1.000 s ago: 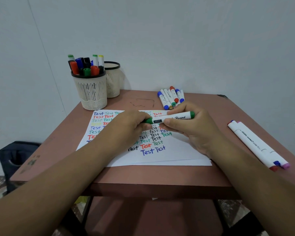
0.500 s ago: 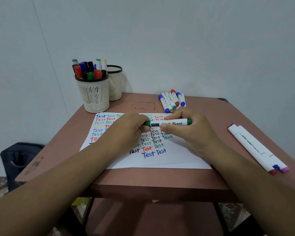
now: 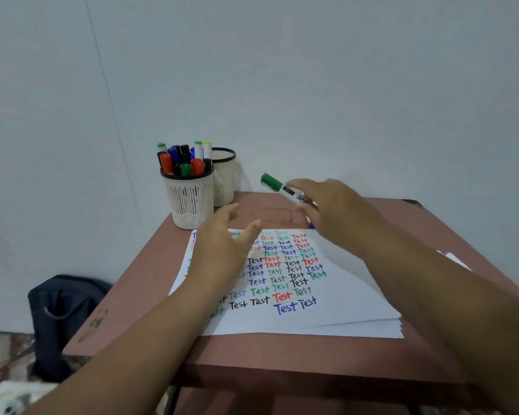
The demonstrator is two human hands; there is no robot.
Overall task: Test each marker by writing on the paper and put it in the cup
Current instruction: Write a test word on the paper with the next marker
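Your right hand [image 3: 333, 205] pinches the green marker [image 3: 277, 187], capped end up-left of your grip, above the table [image 3: 282, 351]. Left hand [image 3: 222, 247] fingers spread over the paper [image 3: 342, 295]. Marker cup [image 3: 189, 202] sits left of the marker.

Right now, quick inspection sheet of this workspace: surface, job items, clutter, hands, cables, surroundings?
Surface: brown table, paper stack covered in coloured "Test" words.
Job's things: green marker, capped, lifted toward the cups; front cup full of markers; rear cup behind it.
Clutter: white marker at right edge, mostly hidden.
Hands: right hand holds the green marker; left hand open above the paper.
Cables: nothing seen.
Surroundings: plain wall; dark bag on floor, left.
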